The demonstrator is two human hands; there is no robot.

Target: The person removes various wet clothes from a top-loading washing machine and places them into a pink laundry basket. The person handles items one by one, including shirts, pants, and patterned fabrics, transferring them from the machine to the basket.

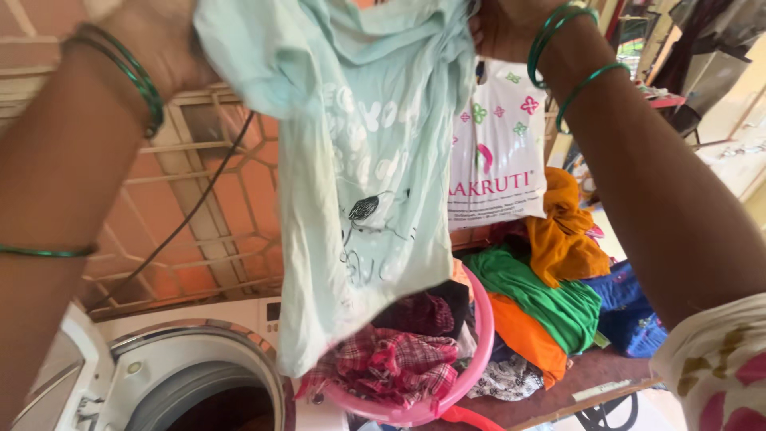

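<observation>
Both arms reach up close in front of the viewer, and the left hand [163, 44] and right hand [507, 28] each clench a top corner of a pale mint-green garment [359, 175], though both hands are cut off by the upper edge, so the fingers are hard to make out. That garment hangs spread between them, its hem dangling down to the pink laundry tub [479, 335] and hiding much of what sits behind. Below left, a white washing machine [199, 375] shows its open round drum, cropped by the bottom edge. Behind the cloth, a heap of green, orange and blue clothes [558, 295] lies on a brown surface [590, 375]. A white printed plastic bag [499, 152] hangs just beside the right wrist, partly covered. In the tub, a red plaid cloth [399, 359] lies crumpled. Green bangles [558, 40] ring both wrists.
</observation>
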